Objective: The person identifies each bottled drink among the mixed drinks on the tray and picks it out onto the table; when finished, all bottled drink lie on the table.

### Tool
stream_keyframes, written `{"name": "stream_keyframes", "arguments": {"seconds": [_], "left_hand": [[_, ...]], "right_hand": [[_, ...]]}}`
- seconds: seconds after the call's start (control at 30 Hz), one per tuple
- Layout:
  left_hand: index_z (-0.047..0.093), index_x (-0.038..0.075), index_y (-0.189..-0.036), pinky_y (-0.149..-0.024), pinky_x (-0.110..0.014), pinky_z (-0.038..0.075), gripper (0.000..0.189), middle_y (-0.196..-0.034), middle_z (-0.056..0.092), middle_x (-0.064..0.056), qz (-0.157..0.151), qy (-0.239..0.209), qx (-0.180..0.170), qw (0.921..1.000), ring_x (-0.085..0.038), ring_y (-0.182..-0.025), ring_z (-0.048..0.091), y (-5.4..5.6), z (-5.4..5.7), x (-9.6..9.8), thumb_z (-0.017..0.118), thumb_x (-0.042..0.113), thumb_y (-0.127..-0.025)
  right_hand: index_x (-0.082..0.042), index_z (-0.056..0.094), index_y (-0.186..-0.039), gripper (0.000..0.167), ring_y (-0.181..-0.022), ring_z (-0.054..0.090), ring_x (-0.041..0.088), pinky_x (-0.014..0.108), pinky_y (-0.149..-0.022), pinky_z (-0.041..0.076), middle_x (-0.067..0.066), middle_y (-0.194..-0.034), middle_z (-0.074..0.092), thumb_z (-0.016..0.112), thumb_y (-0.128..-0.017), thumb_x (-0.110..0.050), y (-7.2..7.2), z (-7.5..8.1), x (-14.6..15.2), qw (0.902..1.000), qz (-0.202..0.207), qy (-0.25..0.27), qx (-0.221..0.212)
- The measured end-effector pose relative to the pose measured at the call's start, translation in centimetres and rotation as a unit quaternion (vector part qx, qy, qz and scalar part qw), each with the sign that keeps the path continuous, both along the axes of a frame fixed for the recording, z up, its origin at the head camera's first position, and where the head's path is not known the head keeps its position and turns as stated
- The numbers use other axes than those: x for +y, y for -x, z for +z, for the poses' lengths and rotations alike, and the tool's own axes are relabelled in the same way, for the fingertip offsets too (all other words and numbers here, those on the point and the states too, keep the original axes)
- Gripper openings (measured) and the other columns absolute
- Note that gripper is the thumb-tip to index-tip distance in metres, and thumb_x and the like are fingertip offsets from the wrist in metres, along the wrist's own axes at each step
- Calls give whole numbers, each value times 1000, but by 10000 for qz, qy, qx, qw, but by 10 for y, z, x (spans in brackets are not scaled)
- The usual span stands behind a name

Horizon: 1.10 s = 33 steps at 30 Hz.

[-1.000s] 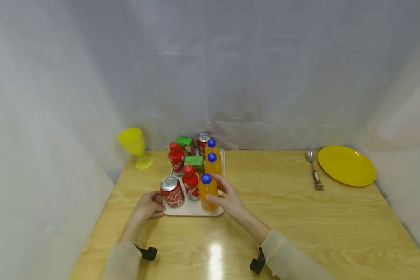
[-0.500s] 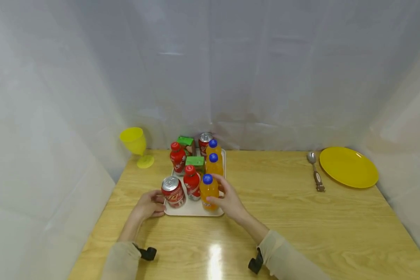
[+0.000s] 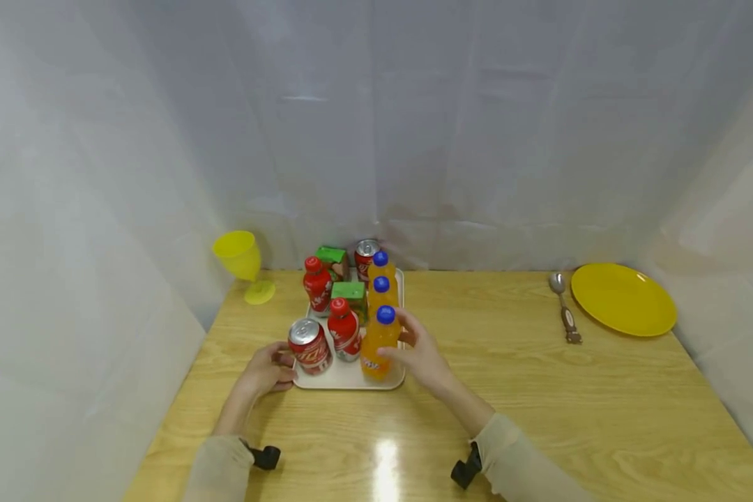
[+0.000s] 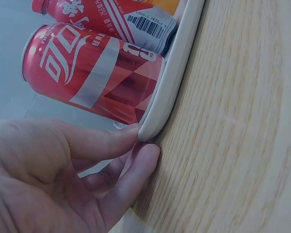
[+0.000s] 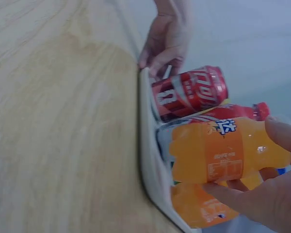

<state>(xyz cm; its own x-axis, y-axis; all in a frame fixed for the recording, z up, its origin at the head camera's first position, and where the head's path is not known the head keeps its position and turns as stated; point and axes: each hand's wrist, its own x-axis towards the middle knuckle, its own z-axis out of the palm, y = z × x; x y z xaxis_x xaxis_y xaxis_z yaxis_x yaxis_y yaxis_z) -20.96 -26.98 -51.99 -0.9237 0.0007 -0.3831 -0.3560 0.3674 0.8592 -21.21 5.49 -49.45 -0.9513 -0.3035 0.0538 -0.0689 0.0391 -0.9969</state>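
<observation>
In the head view my right hand (image 3: 425,357) grips an orange soda bottle (image 3: 378,343) with a blue cap at the tray's front right corner. The bottle leans, its cap toward the right. My left hand (image 3: 262,371) pinches the front left corner of the white tray (image 3: 345,381), thumb above the rim and fingers below, as the left wrist view shows. Beside that hand a red cola can (image 4: 94,73) stands on the tray. A red bottle (image 3: 344,330) stands between the can and the held bottle. The right wrist view shows another orange bottle (image 5: 199,208) beside the held one.
Behind on the tray stand two green-topped cartons (image 3: 349,293), another red bottle (image 3: 317,286), another can (image 3: 367,252) and two orange bottles (image 3: 383,296). A yellow goblet (image 3: 238,256) stands left; a spoon (image 3: 565,307) and yellow plate (image 3: 624,300) lie right.
The orange bottle in my right hand has gone from upright to leaning, its cap moving right and slightly up. The right hand has shifted a little right. My left hand keeps its place at the tray.
</observation>
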Motion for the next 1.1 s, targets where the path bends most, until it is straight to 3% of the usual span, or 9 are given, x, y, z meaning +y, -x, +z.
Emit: {"name": "stream_keyframes", "arguments": {"seconds": [0.2,0.3,0.5,0.63,0.77,0.87,1.0,1.1], "left_hand": [[38,-10,-152,-69,-25,64,71,-111,58,-17,18,-4,40,10000,-18,-84,64,0,0,1,66,-16,-87],[38,-10,-153,-69,-25,64,71,-111,57,-17,53,-41,32,10000,-20,-84,64,1,0,1,66,-17,-87],[38,-10,-153,-71,-26,65,71,-115,57,-19,71,-44,7,10000,-21,-84,64,-1,1,3,67,-14,-88],[39,-10,-152,-71,-27,65,70,-116,57,-20,127,-37,-12,9999,-21,-85,65,-3,2,4,67,-14,-88],[40,-9,-152,-71,-26,65,70,-115,57,-19,146,-24,-7,9999,-22,-86,65,-4,3,5,66,-16,-87],[41,-9,-152,-72,-27,65,69,-114,58,-19,143,-13,21,9999,-21,-87,65,-3,3,5,66,-16,-88],[41,-9,-151,-73,-28,65,69,-113,58,-19,126,41,52,9999,-20,-88,64,-3,3,5,67,-15,-87],[41,-10,-151,-73,-29,65,70,-112,57,-19,116,68,55,9999,-20,-88,63,-3,3,5,67,-16,-86]], "right_hand": [[-9,44,-157,72,-127,64,35,33,-97,62,22,-161,45,74,-93,1,6,14,24,9986,44,356,-386],[-9,41,-159,73,-123,65,28,32,-93,63,22,-162,44,71,-93,4,10,21,39,9964,46,570,-632],[-12,39,-159,71,-125,62,25,50,-103,62,22,-163,42,68,-96,3,26,28,71,9928,-177,757,-914],[-16,37,-161,70,-138,51,33,68,-112,50,20,-167,34,63,-98,4,36,28,88,9881,-306,990,-1132],[-18,36,-161,71,-146,43,37,74,-115,43,20,-169,31,61,-99,4,46,30,99,9877,-356,1007,-1138],[-18,38,-160,70,-142,46,34,67,-113,50,19,-168,33,63,-99,4,54,32,104,9890,-529,897,-1053],[-17,37,-161,70,-136,52,32,46,-102,61,18,-166,37,64,-99,2,65,35,108,9921,-726,514,-880],[-15,36,-161,70,-137,53,36,34,-95,62,17,-166,39,65,-100,1,74,34,110,9942,-826,184,-659]]}}
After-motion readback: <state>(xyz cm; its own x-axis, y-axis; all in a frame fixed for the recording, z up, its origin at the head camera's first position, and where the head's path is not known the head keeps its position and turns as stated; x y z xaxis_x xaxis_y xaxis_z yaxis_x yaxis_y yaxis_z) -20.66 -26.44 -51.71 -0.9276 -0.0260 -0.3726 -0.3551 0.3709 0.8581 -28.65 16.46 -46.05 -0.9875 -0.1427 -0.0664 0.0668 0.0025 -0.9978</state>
